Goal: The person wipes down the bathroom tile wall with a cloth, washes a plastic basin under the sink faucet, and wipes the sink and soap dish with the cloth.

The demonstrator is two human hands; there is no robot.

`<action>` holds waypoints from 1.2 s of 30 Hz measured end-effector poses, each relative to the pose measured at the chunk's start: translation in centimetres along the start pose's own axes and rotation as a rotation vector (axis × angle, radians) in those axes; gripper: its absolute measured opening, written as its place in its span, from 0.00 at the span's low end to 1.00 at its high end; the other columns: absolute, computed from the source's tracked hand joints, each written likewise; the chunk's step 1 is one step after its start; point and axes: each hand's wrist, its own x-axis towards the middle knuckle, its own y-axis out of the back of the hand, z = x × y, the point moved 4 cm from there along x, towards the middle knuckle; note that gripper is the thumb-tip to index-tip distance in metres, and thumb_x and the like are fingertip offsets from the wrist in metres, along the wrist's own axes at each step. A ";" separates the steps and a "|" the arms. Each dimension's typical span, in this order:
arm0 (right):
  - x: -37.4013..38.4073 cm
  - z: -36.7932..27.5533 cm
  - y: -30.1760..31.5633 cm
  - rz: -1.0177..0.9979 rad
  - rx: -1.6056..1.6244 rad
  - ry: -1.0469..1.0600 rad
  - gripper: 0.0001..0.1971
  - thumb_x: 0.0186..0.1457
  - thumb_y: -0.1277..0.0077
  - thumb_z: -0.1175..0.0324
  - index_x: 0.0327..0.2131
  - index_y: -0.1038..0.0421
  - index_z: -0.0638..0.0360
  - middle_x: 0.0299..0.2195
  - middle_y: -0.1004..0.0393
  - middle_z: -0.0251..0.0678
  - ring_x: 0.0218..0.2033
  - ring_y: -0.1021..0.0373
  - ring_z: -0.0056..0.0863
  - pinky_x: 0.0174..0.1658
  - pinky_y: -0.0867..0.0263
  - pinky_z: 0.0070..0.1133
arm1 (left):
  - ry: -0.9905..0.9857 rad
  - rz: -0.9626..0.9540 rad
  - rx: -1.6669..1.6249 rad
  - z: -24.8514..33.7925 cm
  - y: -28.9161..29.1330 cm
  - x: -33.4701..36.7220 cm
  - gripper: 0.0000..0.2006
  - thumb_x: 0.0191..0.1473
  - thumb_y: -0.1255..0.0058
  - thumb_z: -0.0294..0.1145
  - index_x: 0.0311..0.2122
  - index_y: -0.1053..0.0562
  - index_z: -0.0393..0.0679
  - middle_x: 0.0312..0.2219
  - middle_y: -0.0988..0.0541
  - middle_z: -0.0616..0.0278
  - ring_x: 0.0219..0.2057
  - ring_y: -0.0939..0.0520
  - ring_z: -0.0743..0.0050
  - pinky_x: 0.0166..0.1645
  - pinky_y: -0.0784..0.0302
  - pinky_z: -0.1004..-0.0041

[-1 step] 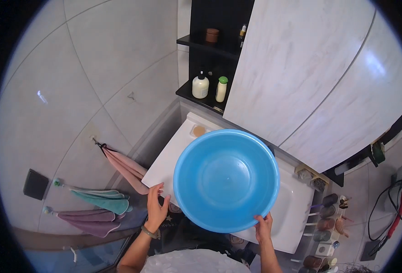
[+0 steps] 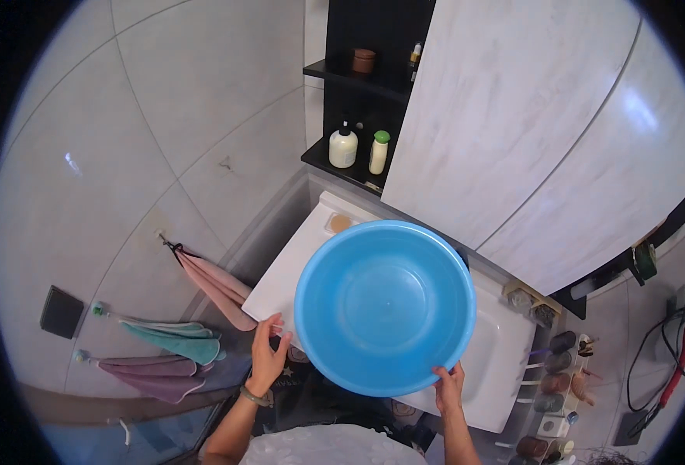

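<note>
A round blue plastic basin (image 2: 385, 310) sits over the white washbasin counter (image 2: 284, 279), covering much of it. My right hand (image 2: 449, 387) grips the basin's rim at the near right, fingers on the rim's edge. To the left of the basin, my left hand (image 2: 267, 356) has its fingers apart at the counter's front edge, holding nothing; whether its fingertips press on the counter is hard to tell. Nothing shows inside the basin. A bangle (image 2: 255, 395) circles my left wrist.
A soap dish (image 2: 341, 223) lies behind the basin. Pump bottle (image 2: 343, 147) and green-capped bottle (image 2: 379, 153) stand on a black shelf. Pink (image 2: 214, 287), teal (image 2: 173, 341) and purple towels (image 2: 152, 378) hang left. A cup rack (image 2: 555, 380) and red hair dryer (image 2: 679, 353) are right.
</note>
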 end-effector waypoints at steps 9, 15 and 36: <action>0.6 -0.5 -0.9 -0.092 0.026 -0.028 0.22 0.45 0.51 0.80 0.47 0.36 0.64 0.34 0.30 0.32 0.32 0.32 0.21 0.28 0.30 0.18 | 0.340 0.002 -0.414 -1.2 -3.0 -4.2 0.19 0.54 0.46 0.27 0.49 0.35 0.35 0.38 0.27 0.61 0.34 0.25 0.79 0.40 0.28 0.79; 1.6 -0.7 0.5 -0.135 0.045 -0.092 0.24 0.45 0.51 0.79 0.50 0.38 0.64 0.38 0.30 0.35 0.34 0.30 0.25 0.29 0.26 0.23 | 0.465 -0.106 -0.628 2.6 -3.7 -4.9 0.14 0.54 0.45 0.29 0.44 0.33 0.38 0.35 0.24 0.65 0.33 0.24 0.84 0.36 0.28 0.83; 5.5 8.9 -1.4 -0.477 -0.580 0.115 0.20 0.61 0.57 0.59 0.53 0.35 0.59 0.44 0.27 0.41 0.43 0.31 0.31 0.45 0.36 0.25 | 1.005 0.726 -0.753 -7.6 7.7 -34.9 0.10 0.43 0.52 0.23 0.34 0.30 0.37 0.25 0.26 0.62 0.26 0.23 0.68 0.30 0.23 0.70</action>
